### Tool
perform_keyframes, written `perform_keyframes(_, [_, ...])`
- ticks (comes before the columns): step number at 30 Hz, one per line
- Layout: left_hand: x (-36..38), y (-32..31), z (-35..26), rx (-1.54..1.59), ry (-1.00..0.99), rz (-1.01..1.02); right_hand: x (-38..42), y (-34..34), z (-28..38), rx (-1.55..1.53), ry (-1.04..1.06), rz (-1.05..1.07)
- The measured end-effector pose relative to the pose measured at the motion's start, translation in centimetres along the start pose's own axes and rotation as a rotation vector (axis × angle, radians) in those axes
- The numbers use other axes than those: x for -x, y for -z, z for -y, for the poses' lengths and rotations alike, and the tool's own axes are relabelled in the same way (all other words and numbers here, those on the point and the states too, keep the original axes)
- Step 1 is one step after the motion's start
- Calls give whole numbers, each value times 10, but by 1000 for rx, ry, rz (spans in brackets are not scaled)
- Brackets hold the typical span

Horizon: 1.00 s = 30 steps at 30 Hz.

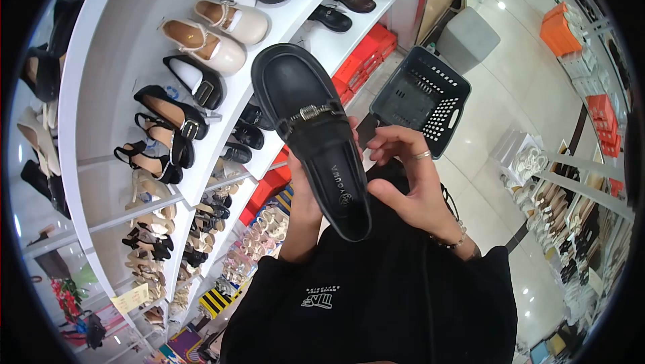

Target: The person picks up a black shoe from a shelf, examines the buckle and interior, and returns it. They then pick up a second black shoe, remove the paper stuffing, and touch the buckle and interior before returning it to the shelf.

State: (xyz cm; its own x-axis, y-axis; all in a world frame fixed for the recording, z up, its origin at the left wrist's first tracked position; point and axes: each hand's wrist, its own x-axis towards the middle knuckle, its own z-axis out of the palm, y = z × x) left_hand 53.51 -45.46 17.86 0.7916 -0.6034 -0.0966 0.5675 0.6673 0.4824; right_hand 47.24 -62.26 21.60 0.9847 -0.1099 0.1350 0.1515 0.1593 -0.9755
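Shoe-store shelving curves around one side, and mid-view the left hand has a black slide cradled from underneath, seemingly so the buckle and insole face up. Right hand hovers at its edge, loosely curled around nothing. Past that, a dark basket sits by a gray bin, and the slide kinda blocks some shelving.

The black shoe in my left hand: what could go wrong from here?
The left hand seems to carry most of the black shoe, so it might tip or slip if that grip loosens.
The ring on the right hand could scuff the shoe or catch its metal buckle if the hand moves in.
Swinging left might knock the pale shoes on the shelf.
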Motion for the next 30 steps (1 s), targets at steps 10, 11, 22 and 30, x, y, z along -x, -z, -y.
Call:
perform_keyframes(10, [21, -15, -20, -213, -76, -290, -5, -8, -5, 81, 62, 89])
perform_keyframes(11, [21, -13, -22, -214, -75, -290, -7, -9, -6, 107, 104, 69])
perform_keyframes(22, [21, -23, -26, -470, -219, -313, -13, -30, -6, -27, -16, -30])
perform_keyframes(30, [21, -17, -33, -509, -220, -331, -19, -38, -13, -98, -4, -51])
